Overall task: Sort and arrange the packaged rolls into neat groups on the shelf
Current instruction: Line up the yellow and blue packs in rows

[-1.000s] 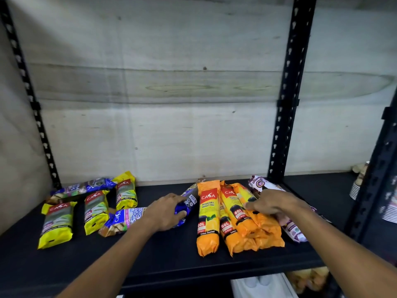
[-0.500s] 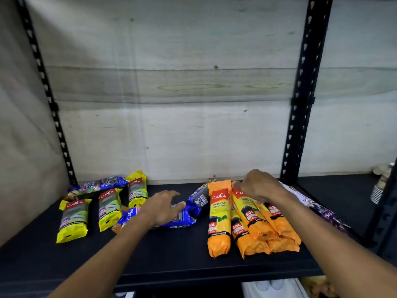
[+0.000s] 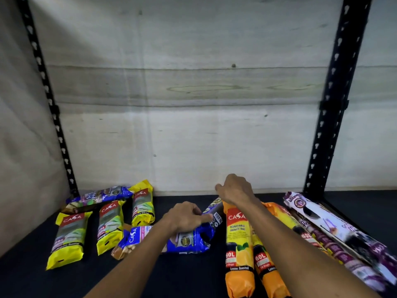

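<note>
Two orange packs (image 3: 238, 250) lie nearest to me at the right, side by side with their long sides touching, so this group looks already formed. Right of them the long purple-and-white packs (image 3: 335, 229) lie at a slant, with further orange wrapping showing between the two groups; I judge they need straightening later.

At the near left, two yellow packs (image 3: 68, 237) lie almost parallel, with a small gap between them. Between them and the orange group lies a blue pack (image 3: 189, 239), crosswise. My left hand (image 3: 184, 217) rests on top of it, the fingers bent over its far edge where the barcode is; I think I take it this way to pull it toward the other blue one. Whether the fingers really clamp it I cannot tell, because the hand hides them.

Further back, my right hand (image 3: 235, 189) hangs above the far end of the orange packs, fingers loosely curled, holding nothing that I can see.

Farthest at the left, a third yellow pack (image 3: 142, 203) lies near the wall, and a second blue pack (image 3: 98, 195) lies sideways behind the yellow ones, on the black shelf (image 3: 189, 274).
</note>
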{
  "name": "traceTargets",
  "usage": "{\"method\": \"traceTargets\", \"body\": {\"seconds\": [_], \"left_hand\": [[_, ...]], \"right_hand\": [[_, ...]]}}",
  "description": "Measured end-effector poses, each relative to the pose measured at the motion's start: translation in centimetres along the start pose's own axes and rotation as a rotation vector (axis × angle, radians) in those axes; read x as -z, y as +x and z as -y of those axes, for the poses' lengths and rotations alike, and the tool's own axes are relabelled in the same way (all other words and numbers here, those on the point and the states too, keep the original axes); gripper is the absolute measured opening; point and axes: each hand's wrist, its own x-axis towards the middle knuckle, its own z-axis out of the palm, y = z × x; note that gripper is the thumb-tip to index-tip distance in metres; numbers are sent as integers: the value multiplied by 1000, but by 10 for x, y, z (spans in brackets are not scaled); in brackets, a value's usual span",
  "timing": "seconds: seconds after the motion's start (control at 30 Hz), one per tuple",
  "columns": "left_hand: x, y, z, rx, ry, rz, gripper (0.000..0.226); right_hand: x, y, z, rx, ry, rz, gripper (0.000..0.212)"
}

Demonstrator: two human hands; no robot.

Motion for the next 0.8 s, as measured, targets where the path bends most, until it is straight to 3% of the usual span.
{"method": "traceTargets", "body": {"seconds": [0.13, 0.3, 0.53, 0.8], "left_hand": [[1, 20, 0, -2, 27, 123, 66], [8, 39, -2, 2, -87, 226, 53], [30, 53, 18, -22, -150, 174, 53], [55, 51, 46, -132, 8, -12, 63]], "right_hand": [[-14, 30, -3, -80, -115, 86, 24], [-24, 54, -5, -159, -217, 186, 41], [-37, 77, 2, -150, -206, 296, 46], [-42, 77, 14, -102, -12, 274, 39]]}}
